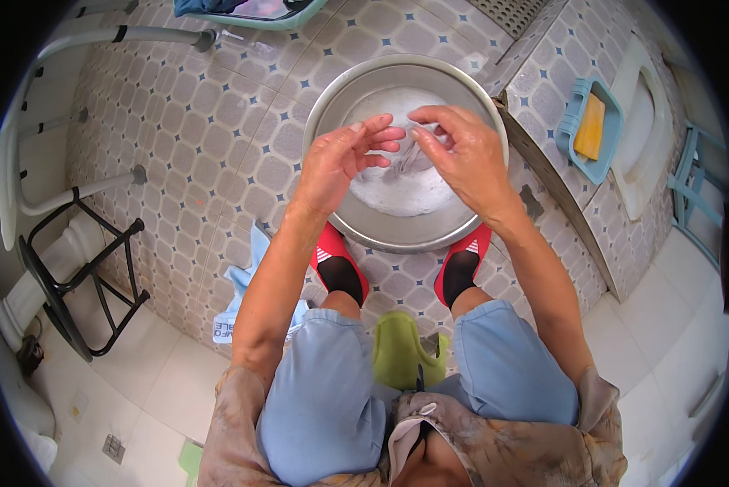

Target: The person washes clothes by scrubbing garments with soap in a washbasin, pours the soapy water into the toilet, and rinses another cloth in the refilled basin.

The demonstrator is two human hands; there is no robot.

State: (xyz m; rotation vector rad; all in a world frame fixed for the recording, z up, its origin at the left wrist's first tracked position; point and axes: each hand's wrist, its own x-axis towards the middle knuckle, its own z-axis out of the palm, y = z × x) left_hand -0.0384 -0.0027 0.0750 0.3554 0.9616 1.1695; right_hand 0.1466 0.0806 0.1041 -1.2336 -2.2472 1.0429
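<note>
The left hand (352,154) and right hand (466,154) hang over the metal basin (405,229), facing each other just apart; the left's fingers are loosely spread, the right's bend inward with the thumb parted from them. Directly beneath them, whitish liquid (401,195) fills the bottom of the basin. On the near side of the hands, red shoes (329,241) flank the basin's edge. Farther back toward the body, left of centre, lies a light-blue cloth (247,280). Well right of the hands, a blue dish (574,114) holds a yellow bar (590,126). Beyond them to the far left, a pale-teal tub (283,23) sits on the tiled floor (218,105).
</note>
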